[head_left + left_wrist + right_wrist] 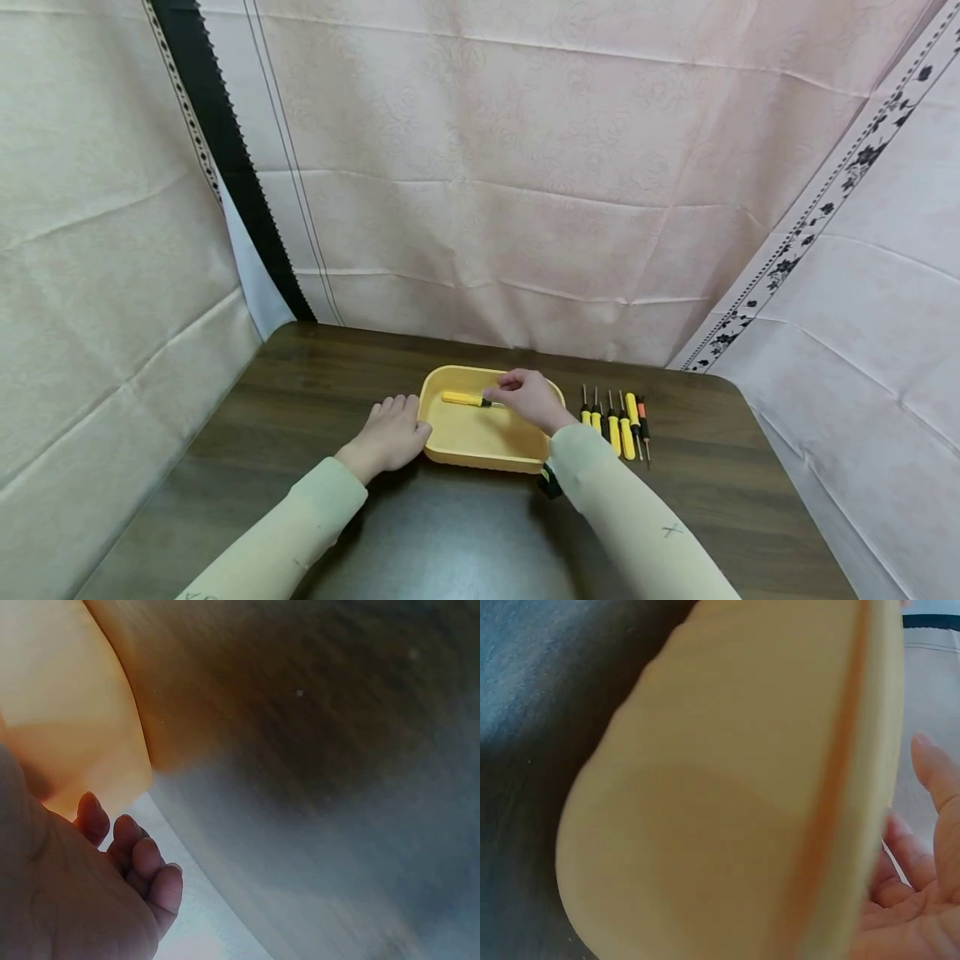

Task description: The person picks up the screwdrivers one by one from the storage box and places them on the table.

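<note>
A shallow yellow tray [480, 458] sits on the table. Inside it lies one screwdriver [461, 398] with a yellow handle, its shaft pointing right. My right hand [528, 398] reaches over the tray's right side, thumb tip close by the shaft. The right wrist view has the tray wall [727, 750] in front, with thumb and fingers apart behind its rim and no tool visible between them. Against the tray's left edge rests my left hand [390, 433], its thumb at the rim. From the left wrist, its fingers [150, 859] look loosely bent, holding nothing, beside the tray corner.
Right of the tray, several screwdrivers [614, 429] lie side by side, mostly yellow-handled; one [642, 410] has an orange and black handle. A black device [550, 482] sits at my right wrist. Cloth curtains [525, 208] hang behind the dark wooden table [465, 542].
</note>
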Tool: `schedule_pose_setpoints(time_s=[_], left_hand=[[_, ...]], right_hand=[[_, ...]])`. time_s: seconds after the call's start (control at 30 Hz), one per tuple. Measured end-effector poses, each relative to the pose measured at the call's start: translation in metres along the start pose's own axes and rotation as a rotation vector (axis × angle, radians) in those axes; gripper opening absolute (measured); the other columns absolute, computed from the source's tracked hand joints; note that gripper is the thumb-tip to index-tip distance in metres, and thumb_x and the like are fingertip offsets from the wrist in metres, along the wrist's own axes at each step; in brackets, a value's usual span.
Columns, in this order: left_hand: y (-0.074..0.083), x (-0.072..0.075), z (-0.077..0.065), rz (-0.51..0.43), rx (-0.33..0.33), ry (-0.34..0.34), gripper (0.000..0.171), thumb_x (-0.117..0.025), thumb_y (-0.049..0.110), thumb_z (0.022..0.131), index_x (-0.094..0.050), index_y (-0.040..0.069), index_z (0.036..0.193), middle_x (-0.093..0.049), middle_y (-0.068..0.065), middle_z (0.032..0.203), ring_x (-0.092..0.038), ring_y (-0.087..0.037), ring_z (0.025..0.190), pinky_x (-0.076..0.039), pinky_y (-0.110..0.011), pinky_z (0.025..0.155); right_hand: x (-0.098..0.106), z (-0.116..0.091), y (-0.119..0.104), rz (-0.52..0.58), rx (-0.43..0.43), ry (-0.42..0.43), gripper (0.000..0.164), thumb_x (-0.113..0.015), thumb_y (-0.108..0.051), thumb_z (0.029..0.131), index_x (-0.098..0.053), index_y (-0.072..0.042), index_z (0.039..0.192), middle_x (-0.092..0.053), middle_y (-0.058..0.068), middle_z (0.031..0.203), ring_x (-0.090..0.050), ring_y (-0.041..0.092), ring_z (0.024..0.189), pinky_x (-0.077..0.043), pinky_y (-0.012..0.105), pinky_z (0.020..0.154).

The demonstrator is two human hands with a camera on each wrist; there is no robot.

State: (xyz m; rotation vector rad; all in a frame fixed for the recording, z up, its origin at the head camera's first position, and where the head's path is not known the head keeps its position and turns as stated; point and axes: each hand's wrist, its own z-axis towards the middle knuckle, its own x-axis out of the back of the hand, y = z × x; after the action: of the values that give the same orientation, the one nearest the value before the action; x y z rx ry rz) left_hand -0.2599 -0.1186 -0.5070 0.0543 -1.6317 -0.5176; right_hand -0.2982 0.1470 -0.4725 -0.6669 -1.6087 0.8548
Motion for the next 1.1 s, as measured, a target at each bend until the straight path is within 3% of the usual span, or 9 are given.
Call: schedule_pose_setpoints(time_s=[0.47,1.1], left_hand=[[0.001,0.003,0.003,0.011,-0.023,0.032,0.031,-0.043,0.033,0.093,-0.049,0.007,0.108,-0.044,-0.004,0.091,-0.038,-0.024,0.085,-0.031,-0.041,0.077],[0.004,0.002,-0.002,0.005,0.003,-0.001,0.033,-0.042,0.033,0.093,-0.050,0.006,0.111,-0.046,-0.005,0.094,-0.039,-0.023,0.086,-0.032,-0.040,0.078]], right_hand=[[-0.018,0.011,-0.003,-0.096,0.024,0.000,0.039,-0.079,-0.033,0.080,-0.069,-0.006,0.107,-0.064,0.001,0.095,-0.057,0.018,0.084,-0.047,0.032,0.073],[-0.030,0.014,0.002,-0.107,0.019,-0.011,0.033,-0.077,-0.025,0.083,-0.069,-0.005,0.107,-0.064,0.002,0.093,-0.057,0.016,0.085,-0.049,0.032,0.075]])
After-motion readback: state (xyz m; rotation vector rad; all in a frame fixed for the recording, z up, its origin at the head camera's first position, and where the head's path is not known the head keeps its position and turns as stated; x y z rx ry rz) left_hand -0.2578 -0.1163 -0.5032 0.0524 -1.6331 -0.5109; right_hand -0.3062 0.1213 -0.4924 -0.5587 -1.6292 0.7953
